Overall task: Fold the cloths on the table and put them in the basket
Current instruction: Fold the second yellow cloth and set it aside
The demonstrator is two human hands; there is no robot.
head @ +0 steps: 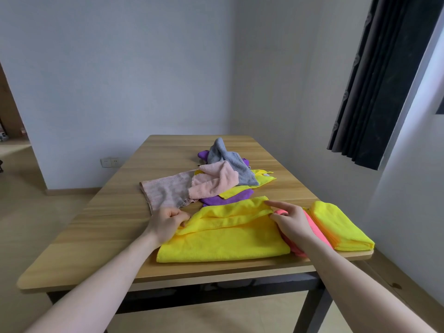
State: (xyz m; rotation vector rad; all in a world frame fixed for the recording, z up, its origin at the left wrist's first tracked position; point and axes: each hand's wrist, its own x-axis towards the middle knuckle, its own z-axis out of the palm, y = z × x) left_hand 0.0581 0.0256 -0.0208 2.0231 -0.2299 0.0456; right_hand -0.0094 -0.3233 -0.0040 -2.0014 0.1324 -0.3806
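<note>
Yellow microfiber cloth [223,239] lies at the desk's [101,227] near edge, mid-fold — left hand [167,221] and right hand [289,221] each pinch a far corner. Next, probably, draw that edge toward the near hem. No basket is in view.

Two bare forearms, near left and near right | no sleeves down to frame edge | left hand [168,221], right hand [292,221]: bare, slim fingers, short nails | wrists unadorned
</note>
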